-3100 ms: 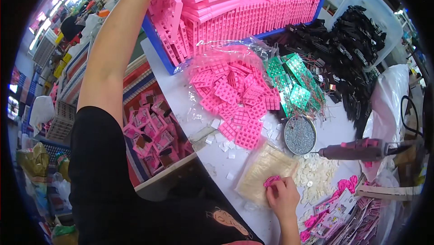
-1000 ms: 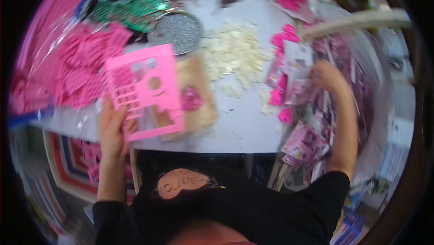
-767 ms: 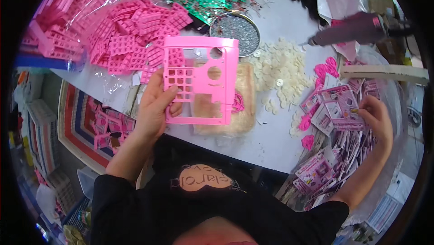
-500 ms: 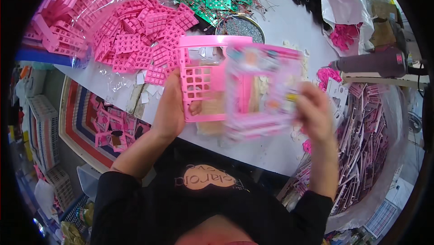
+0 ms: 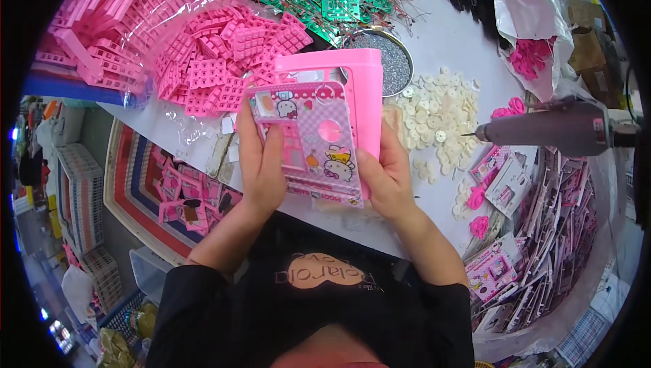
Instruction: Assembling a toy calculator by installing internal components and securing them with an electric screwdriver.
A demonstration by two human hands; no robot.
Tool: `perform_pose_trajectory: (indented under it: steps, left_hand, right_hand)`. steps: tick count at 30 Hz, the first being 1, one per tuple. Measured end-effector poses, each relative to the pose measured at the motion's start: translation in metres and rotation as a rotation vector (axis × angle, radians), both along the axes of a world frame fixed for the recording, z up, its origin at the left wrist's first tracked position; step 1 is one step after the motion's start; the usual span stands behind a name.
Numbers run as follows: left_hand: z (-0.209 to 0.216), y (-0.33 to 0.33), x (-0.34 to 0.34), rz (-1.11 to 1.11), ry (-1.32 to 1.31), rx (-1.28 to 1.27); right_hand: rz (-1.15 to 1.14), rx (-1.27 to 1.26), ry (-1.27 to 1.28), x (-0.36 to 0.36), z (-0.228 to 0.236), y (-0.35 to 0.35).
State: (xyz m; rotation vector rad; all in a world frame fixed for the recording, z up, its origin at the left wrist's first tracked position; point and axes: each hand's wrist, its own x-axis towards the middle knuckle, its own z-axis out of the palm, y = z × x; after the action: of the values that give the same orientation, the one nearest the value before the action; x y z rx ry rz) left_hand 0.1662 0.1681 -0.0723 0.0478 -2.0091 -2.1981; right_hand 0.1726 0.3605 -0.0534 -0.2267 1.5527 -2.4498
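Note:
Between my hands, above the table, a decorated printed panel [image 5: 313, 141] with a round hole and a rectangular window lies against a pink plastic frame [image 5: 369, 107]. The panel covers most of the frame, whose top and right side show past it, so the two look slightly out of line. My left hand [image 5: 261, 168] grips their left side, thumb on the panel's face. At the lower right, my right hand [image 5: 386, 175] is closed round both pieces, thumb at the panel's edge. Fingers behind the frame are hidden.
Pink keypad pieces [image 5: 207, 73], green circuit boards [image 5: 340, 5] and a round dish of small metal parts [image 5: 390, 59] lie beyond my hands. White discs [image 5: 437, 120] and a dark electric screwdriver [image 5: 549, 129] are rightward. A bag of printed panels [image 5: 542, 232] stands at right.
My right hand has brought the printed panel leftward onto the pink frame. Its motion blur is gone, and both hands now hold the two pieces together. The view has shifted slightly.

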Motion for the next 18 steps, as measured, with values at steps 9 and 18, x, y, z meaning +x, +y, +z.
perform_pose_trajectory:
  steps: [9, 18]
  left_hand:
    - [0.002, -0.01, 0.003, -0.042, 0.056, -0.35]
    - [0.002, -0.004, -0.002, -0.175, -0.02, 0.047]
  right_hand:
    - [-0.047, 0.145, 0.122, 0.008, 0.001, -0.016]
    - [-0.042, 0.32, 0.271, 0.004, 0.012, -0.009]
